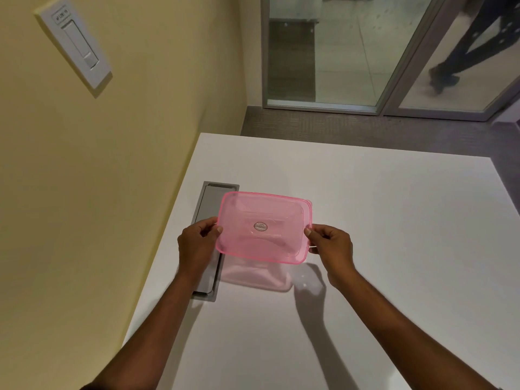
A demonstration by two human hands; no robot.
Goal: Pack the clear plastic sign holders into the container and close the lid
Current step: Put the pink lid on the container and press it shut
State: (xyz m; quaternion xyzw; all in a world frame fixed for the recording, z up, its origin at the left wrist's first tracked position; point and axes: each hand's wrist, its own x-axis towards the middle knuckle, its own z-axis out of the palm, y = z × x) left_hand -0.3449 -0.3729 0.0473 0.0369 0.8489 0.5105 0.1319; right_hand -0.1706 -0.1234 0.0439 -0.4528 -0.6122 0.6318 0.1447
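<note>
White surface [365, 220] carries nothing but the pink container [263, 228], held lidded above the grey cable hatch [209, 204], left hand [197, 243] and right hand [332, 244] pinching its short ends; apparently lid-closing, next pressing edges down.

1. Both bare forearms reach forward from the near edge, converging slightly.
2. The left hand [197, 243] is curled, thumb on top, fingers tucked beneath, pinching.
3. The right hand [332, 246] mirrors it, thumb and fingers closed in a pinch.
</note>
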